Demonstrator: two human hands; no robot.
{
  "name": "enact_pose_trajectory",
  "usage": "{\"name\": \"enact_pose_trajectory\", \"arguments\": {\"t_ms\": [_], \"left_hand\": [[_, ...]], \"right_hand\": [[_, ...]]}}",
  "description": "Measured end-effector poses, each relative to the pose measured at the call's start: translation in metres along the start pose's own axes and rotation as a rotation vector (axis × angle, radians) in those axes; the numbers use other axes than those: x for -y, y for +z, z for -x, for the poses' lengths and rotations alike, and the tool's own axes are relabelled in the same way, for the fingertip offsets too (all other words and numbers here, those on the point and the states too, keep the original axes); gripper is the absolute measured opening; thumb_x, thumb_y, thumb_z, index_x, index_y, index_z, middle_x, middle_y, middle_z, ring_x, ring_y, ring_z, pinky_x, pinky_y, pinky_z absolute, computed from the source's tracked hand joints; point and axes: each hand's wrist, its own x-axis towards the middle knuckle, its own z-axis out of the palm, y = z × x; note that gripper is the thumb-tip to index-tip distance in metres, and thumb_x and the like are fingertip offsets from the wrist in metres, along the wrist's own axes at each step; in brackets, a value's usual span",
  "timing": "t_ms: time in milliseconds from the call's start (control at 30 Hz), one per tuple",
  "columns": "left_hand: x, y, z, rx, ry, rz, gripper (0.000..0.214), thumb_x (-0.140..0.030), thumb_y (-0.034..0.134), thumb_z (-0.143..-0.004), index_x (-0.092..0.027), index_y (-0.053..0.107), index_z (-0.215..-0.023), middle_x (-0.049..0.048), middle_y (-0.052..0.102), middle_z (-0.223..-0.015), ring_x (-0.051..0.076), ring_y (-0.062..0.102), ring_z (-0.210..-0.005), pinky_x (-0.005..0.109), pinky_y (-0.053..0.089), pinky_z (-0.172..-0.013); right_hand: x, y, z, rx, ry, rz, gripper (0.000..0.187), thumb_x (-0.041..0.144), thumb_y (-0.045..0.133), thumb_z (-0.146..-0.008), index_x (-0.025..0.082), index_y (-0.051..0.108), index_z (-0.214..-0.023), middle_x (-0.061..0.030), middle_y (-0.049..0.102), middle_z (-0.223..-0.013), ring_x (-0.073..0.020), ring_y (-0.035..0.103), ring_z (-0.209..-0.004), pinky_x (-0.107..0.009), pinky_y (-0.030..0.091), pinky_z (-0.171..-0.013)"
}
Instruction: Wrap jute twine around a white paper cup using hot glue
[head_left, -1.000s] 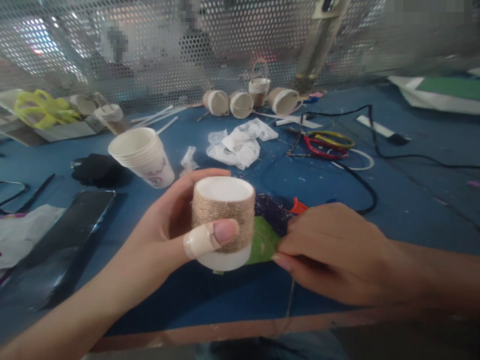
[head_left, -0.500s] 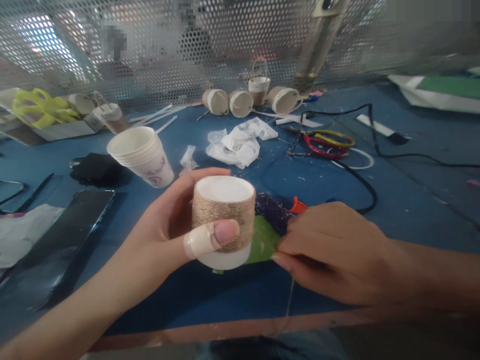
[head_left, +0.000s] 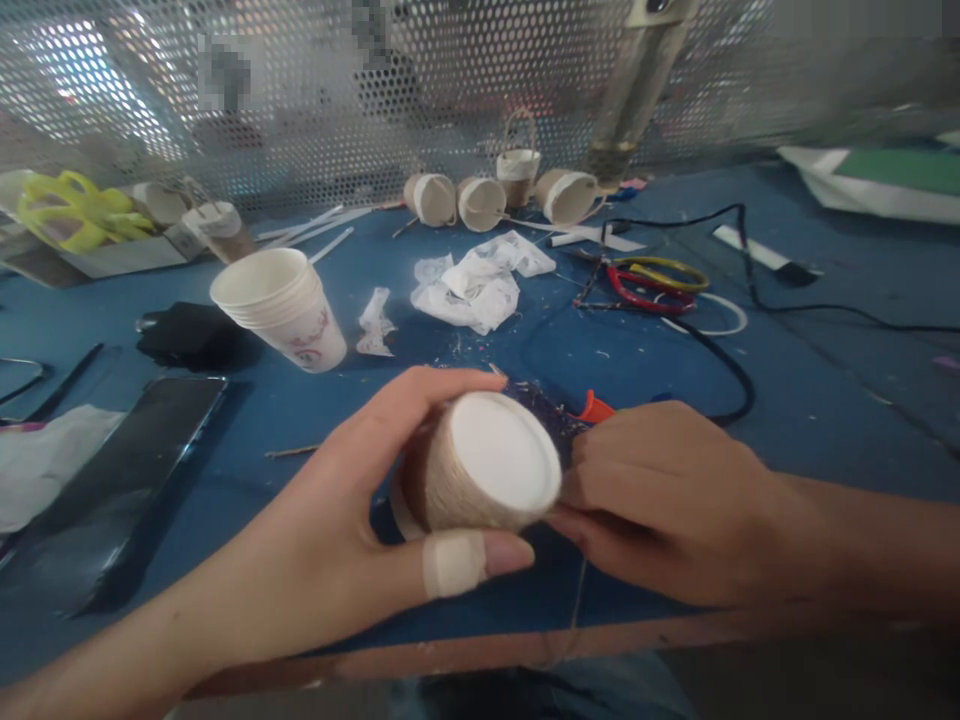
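Snugly, the left hand (head_left: 330,520) wraps a tilted cup (head_left: 504,455) while the right hand (head_left: 667,505) (knuckles upward, curled) clutches twine (head_left: 580,590).

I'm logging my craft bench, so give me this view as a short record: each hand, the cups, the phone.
Left hand: grips a twine-wrapped cup, tilted, white end facing the camera; thumb bandaged
Right hand: fingers curled beside that cup, grip hidden; thin strand hangs below
Paper cups: nested stack, left of the crumpled white material
Upright cup: arched handle, near the perforated screen
Smartphone: lies at the left
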Motion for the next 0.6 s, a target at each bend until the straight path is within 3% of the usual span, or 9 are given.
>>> {"name": "enact_pose_trajectory", "arguments": {"t_ms": [200, 400, 600], "left_hand": [[0.0006, 0.0015, 0.0008, 0.046, 0.039, -0.061, 0.073, -0.041, 0.115, -0.081, -0.059, 0.088, -0.147, -0.0036, 0.087, -0.138, 0.032, 0.085, -0.118, 0.043, 0.073, -0.115], [-0.0034, 0.0018, -0.0016, -0.051, -0.011, 0.01, 0.071, -0.038, 0.119, -0.072, -0.058, 0.094, -0.135, -0.0058, 0.09, -0.131, 0.033, 0.086, -0.121, 0.039, 0.074, -0.113], [-0.0046, -0.0021, -0.003, 0.048, -0.094, 0.201, 0.059, -0.032, 0.107, -0.091, -0.058, 0.089, -0.142, -0.0093, 0.089, -0.13, 0.025, 0.087, -0.122, 0.027, 0.072, -0.108]], "right_hand": [[0.0031, -0.0054, -0.0025, 0.037, 0.0, 0.007, 0.063, 0.025, 0.031, -0.134, 0.026, 0.062, -0.079, 0.0047, 0.061, -0.065, -0.0161, 0.052, -0.059, -0.035, 0.041, -0.062], [0.0011, -0.0015, 0.0043, 0.034, 0.009, -0.033, 0.052, 0.023, 0.047, -0.129, 0.026, 0.065, -0.08, 0.0037, 0.062, -0.067, -0.0175, 0.054, -0.059, -0.037, 0.038, -0.059], [-0.0016, -0.0025, 0.0055, 0.049, 0.01, -0.05, 0.04, 0.021, 0.05, -0.128, 0.023, 0.074, -0.096, 0.0031, 0.071, -0.073, -0.0158, 0.062, -0.062, -0.035, 0.043, -0.063]]}}
